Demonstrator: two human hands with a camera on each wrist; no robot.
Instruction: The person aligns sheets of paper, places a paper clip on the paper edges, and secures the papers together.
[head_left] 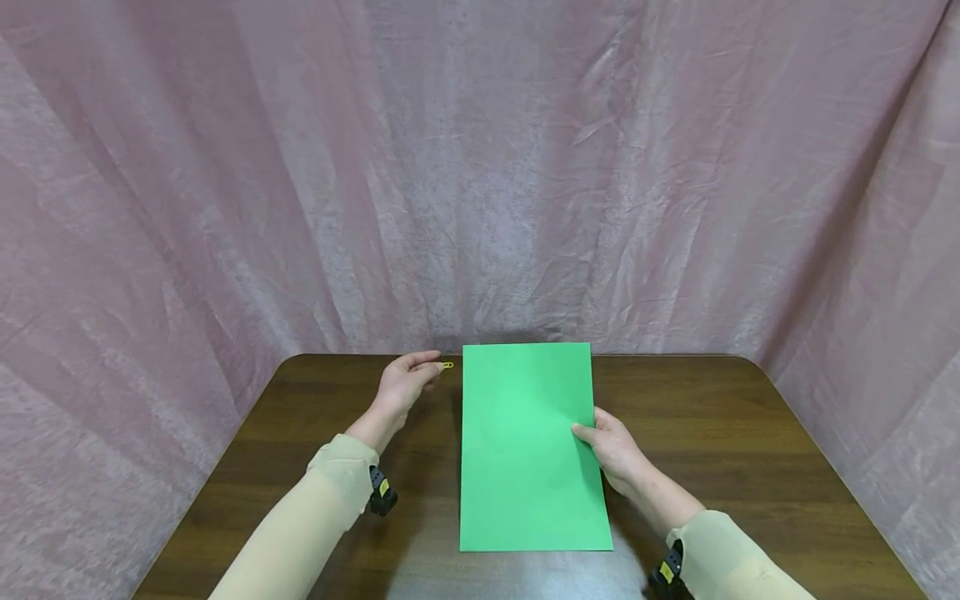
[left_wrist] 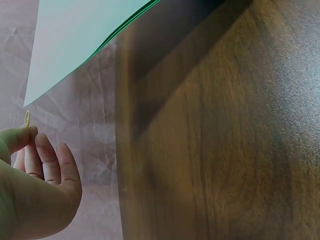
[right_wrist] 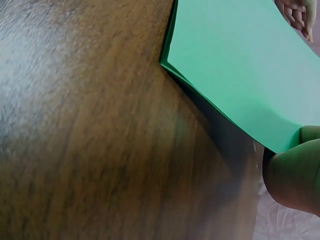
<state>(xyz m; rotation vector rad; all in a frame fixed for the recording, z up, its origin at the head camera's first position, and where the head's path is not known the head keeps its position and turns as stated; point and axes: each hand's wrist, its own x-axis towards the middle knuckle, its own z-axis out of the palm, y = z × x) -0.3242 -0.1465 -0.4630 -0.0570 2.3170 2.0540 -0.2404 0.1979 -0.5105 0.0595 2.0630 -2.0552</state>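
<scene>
My right hand (head_left: 618,450) grips the right edge of a small stack of green paper sheets (head_left: 528,450), thumb on the front and fingers behind. The stack is held up over the table, and its layered edges show in the right wrist view. Between thumb and forefinger my left hand (head_left: 405,383) pinches a yellow paper clip (head_left: 448,365). In the left wrist view the clip (left_wrist: 27,118) points up at the corner of the green sheets (left_wrist: 75,45), a small gap from it. The left hand's other fingers (left_wrist: 50,162) are loosely bent.
A dark brown wooden table (head_left: 712,433) with rounded far corners lies beneath both hands. Pink velvet curtains (head_left: 480,167) hang behind it and along both sides. The sheets cast a shadow on the tabletop.
</scene>
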